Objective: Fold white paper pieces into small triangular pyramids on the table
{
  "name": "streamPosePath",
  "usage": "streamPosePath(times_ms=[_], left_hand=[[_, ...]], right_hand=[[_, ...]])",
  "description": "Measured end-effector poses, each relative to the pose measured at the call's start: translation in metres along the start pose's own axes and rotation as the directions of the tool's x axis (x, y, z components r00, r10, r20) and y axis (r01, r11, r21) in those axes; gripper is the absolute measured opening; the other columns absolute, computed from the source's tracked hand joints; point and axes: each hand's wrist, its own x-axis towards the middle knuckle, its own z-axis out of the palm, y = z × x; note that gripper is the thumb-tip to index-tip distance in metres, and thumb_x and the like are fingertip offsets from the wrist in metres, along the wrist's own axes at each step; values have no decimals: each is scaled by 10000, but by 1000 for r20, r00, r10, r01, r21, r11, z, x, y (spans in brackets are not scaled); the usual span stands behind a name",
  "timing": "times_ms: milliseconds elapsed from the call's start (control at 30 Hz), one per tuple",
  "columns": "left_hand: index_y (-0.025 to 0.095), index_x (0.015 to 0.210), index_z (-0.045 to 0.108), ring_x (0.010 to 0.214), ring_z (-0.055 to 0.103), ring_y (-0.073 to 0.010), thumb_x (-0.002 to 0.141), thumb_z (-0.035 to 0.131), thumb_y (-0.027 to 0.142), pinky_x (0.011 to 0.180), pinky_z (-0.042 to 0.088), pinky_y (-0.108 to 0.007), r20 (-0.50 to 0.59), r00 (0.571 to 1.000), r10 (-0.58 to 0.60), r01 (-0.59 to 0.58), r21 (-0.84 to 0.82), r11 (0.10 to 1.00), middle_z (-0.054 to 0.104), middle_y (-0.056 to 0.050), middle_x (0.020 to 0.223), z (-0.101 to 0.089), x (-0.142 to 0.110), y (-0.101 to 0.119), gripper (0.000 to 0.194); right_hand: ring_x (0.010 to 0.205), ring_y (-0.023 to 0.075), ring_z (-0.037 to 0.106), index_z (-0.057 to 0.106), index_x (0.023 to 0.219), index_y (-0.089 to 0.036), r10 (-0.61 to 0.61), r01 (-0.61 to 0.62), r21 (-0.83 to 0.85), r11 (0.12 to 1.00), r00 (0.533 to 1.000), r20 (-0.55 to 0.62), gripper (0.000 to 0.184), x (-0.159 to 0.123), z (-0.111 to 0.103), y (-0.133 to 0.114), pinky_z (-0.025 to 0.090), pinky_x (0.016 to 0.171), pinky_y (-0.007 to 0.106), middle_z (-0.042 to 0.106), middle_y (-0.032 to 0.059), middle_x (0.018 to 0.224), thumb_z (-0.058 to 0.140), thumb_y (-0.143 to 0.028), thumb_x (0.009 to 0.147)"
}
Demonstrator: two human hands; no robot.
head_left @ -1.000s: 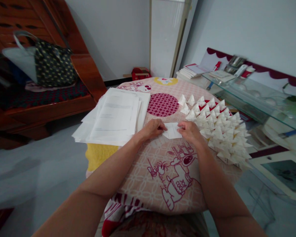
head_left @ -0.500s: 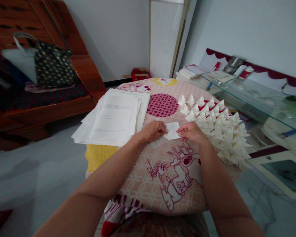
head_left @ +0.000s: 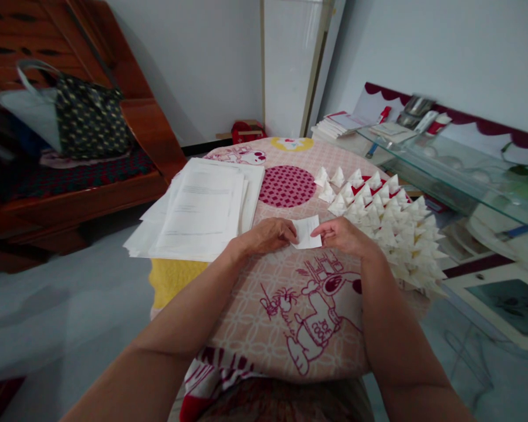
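A small folded piece of white paper [head_left: 305,228] lies between my hands, low over the patterned tablecloth. My left hand [head_left: 270,235] is closed on its left edge, with the fingers curled and the fingertips partly hidden. From the other side, my right hand [head_left: 345,235] pinches the right edge, its index finger stretched along the paper's face. Just beyond that hand stand several rows of folded white paper points [head_left: 382,217]. A stack of white printed sheets [head_left: 202,202] rests to the left of my left hand.
The round table wears a pink tablecloth [head_left: 255,316] with cartoon prints. Along the right side runs a glass shelf [head_left: 444,170] with cups and papers. A wooden bench [head_left: 145,135] at left bears a dotted bag [head_left: 92,120].
My right hand has turned and shifted its fingers along the paper's right edge. The paper has tilted slightly, while my left hand keeps its hold on the left side.
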Motion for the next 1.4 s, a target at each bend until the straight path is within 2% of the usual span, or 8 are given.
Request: streamPosePath(times_ms=[100,233,433,600,733,1067,1200,1400], left_hand=[[283,1028,816,905,682,-155,788,606,21,804,483,-264,33,999,-4,4,22,1000,757,-27,1069,-2,-1,4,412],[294,1077,804,921,671,-165,803,638,50,798,467,-272,62,998,-11,7,62,998,745,-31,1090,-4,-2,11,403],[275,1114,789,954,660,-170,827,626,74,821,465,-278,112,993,-23,6,152,988,737,-42,1121,-5,-1,16,387],[241,1087,786,986,661,-168,852,592,89,841,470,-277,155,988,-17,-15,202,979,729,-52,1156,-9,-2,21,341],[237,1036,794,1003,672,-167,855,602,92,851,476,-271,138,990,-2,-24,188,982,735,-44,1152,-9,-3,20,301],[218,1036,789,1022,696,-147,876,604,110,887,499,-242,113,992,47,-48,10,999,768,-32,1134,-7,-5,3,267],[198,1079,773,1008,702,-160,857,589,96,891,512,-262,62,998,-12,10,30,999,769,-49,1126,-8,-5,3,306],[206,1162,740,1055,689,-179,860,598,116,925,515,-301,45,999,5,-9,82,997,737,-68,1210,-8,-5,4,346]], right_hand=[[608,146,649,807,970,-159,-40,34,-106,994,998,-53,313,1,0,0,502,580,236,739,24,709,637,-77,721],[530,133,600,808,936,-146,-71,59,-199,978,996,-50,271,3,1,1,452,528,228,676,12,607,597,-121,767],[522,111,547,773,876,-156,-180,146,-261,954,977,-113,193,13,12,4,385,524,225,654,-2,628,602,-238,842],[590,125,561,751,806,-174,-216,137,-337,931,954,-209,157,25,27,3,379,568,233,656,-1,628,602,-194,849],[649,146,609,756,813,-193,-164,70,-333,940,950,-264,157,32,35,6,415,604,244,692,14,680,605,-180,853],[738,177,658,760,815,-212,-37,-122,-413,902,934,-356,108,36,41,1,453,653,258,733,39,747,654,-192,824],[759,182,664,770,812,-220,-13,-159,-437,885,931,-365,114,36,42,-4,456,670,262,743,44,777,659,-202,828],[753,179,667,783,831,-227,5,-198,-467,862,924,-383,124,36,43,-8,450,668,264,762,49,820,661,-204,829]])
